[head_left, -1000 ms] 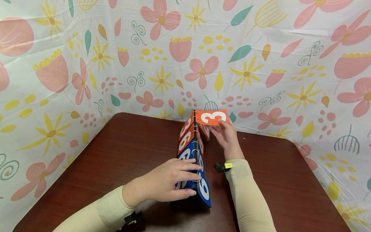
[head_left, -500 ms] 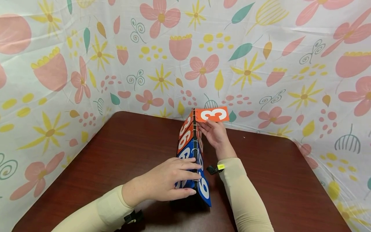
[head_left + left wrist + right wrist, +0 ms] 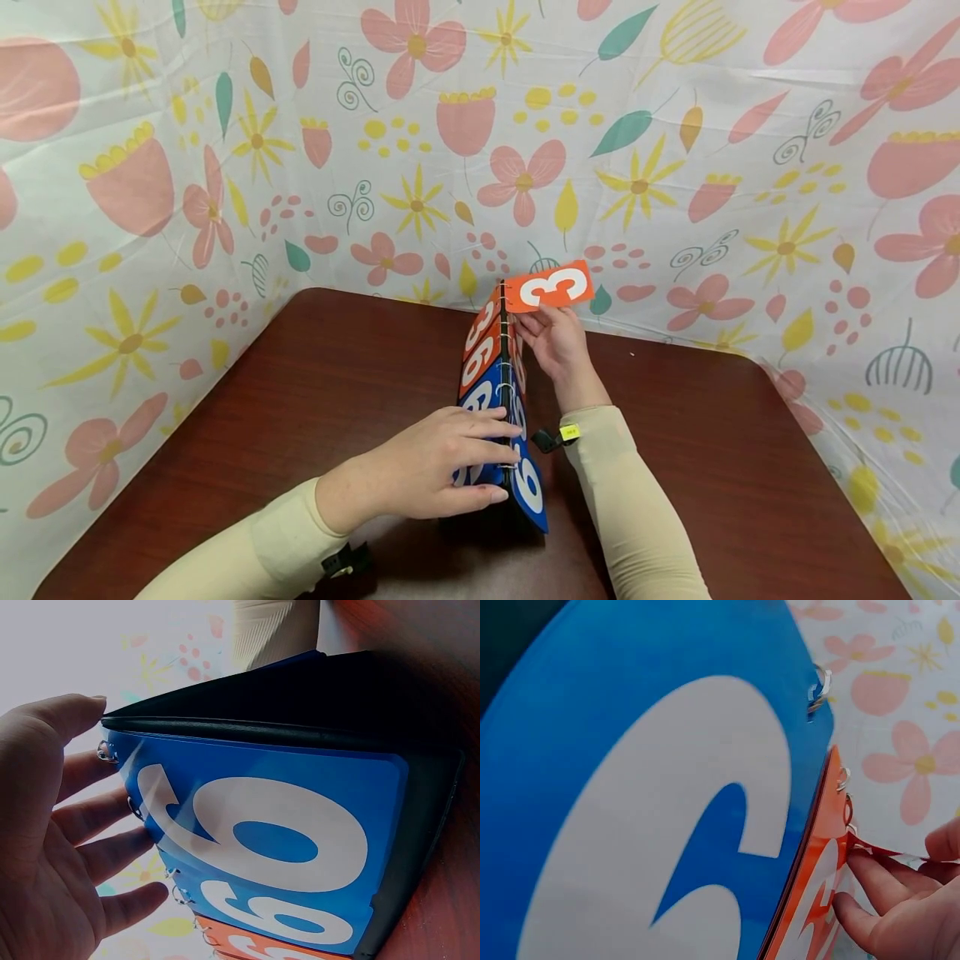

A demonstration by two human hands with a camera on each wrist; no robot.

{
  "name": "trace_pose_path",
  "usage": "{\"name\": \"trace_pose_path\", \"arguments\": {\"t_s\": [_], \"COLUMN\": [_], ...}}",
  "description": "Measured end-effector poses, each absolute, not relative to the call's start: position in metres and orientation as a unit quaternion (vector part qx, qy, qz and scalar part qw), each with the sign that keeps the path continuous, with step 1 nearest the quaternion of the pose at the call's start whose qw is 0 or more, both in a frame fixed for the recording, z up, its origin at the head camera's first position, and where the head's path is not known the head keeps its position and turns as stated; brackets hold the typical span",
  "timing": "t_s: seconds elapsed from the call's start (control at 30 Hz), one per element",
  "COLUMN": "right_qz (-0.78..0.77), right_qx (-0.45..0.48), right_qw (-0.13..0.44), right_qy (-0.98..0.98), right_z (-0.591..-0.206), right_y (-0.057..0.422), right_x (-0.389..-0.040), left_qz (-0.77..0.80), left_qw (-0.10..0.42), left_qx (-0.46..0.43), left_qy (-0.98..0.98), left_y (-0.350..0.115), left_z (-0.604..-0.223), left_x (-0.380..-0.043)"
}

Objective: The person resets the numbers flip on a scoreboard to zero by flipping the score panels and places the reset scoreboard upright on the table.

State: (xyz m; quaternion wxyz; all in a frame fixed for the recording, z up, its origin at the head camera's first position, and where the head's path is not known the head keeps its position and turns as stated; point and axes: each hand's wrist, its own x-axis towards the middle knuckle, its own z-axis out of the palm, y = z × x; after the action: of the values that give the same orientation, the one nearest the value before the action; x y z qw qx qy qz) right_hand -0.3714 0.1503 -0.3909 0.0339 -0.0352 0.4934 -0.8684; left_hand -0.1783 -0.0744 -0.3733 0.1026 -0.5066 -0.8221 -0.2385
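Note:
A flip scoreboard (image 3: pixel 480 379) with blue and orange number cards stands like a tent on the table, its ringed top edge running away from me. My left hand (image 3: pixel 423 462) rests across the near end of that edge, fingers extended over the rings; in the left wrist view the thumb touches the top corner beside a blue 6-or-9 card (image 3: pixel 292 832). At the far end, my right hand (image 3: pixel 558 346) pinches the lower edge of a raised orange "3" card (image 3: pixel 555 287) between thumb and fingers. Its other fingertips touch the orange cards (image 3: pixel 814 900) hanging beneath.
The dark red-brown wooden table (image 3: pixel 337 375) lies under the scoreboard. A floral-printed cloth (image 3: pixel 450 167) hangs behind the table and along its left side. A black strap with a yellow tag (image 3: pixel 570 433) sits at the right sleeve cuff.
My right hand has slid left along the orange card toward the rings, its fingers now in beside the hanging cards. The card's outer end has tilted up. My left hand has stayed put.

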Motion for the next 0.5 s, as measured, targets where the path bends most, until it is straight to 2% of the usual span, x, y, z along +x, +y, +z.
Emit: {"name": "trace_pose_path", "arguments": {"t_s": [0.5], "right_qz": [-0.758], "right_qx": [-0.052], "right_qw": [-0.032], "right_qy": [0.649], "right_z": [-0.370], "right_y": [0.146], "right_x": [-0.379], "left_qz": [-0.226], "left_qw": [0.099], "left_qx": [-0.509], "left_qy": [-0.824], "left_y": [-0.075], "left_z": [-0.372], "left_x": [-0.179]}}
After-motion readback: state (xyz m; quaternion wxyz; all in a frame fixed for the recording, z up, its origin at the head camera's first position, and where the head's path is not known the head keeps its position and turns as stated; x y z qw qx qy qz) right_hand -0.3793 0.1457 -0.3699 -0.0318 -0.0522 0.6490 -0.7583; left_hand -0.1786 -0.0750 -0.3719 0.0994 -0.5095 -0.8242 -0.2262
